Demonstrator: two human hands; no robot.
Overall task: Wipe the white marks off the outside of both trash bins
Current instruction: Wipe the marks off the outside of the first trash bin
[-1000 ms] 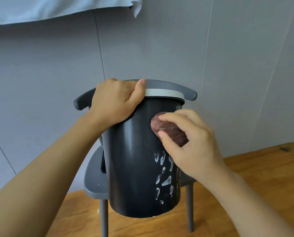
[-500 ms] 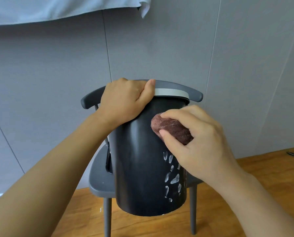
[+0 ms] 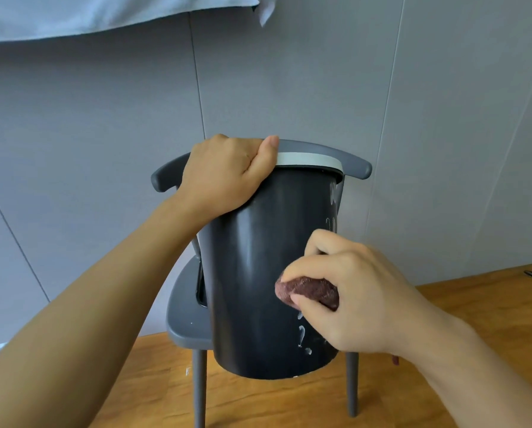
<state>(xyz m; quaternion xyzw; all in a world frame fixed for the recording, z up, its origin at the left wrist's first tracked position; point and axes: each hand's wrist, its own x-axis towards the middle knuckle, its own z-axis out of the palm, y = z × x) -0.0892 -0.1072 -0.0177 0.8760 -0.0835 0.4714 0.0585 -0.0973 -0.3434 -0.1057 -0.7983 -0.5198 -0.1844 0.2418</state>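
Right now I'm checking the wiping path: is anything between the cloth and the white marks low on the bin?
Nothing visible: the right hand presses the brown cloth on the bin just above those marks.

Soft, even light fills the scene, with no hard shadows. A pale vertical sheen runs down the dark trash bin [image 3: 258, 273] between the left hand [image 3: 227, 174] and right hand [image 3: 345, 291]. The wall seams [image 3: 196, 75] above the hands bow outward from wide-angle distortion. Focus is crisp on both hands; the forearms toward the lower corners look stretched and slightly soft.
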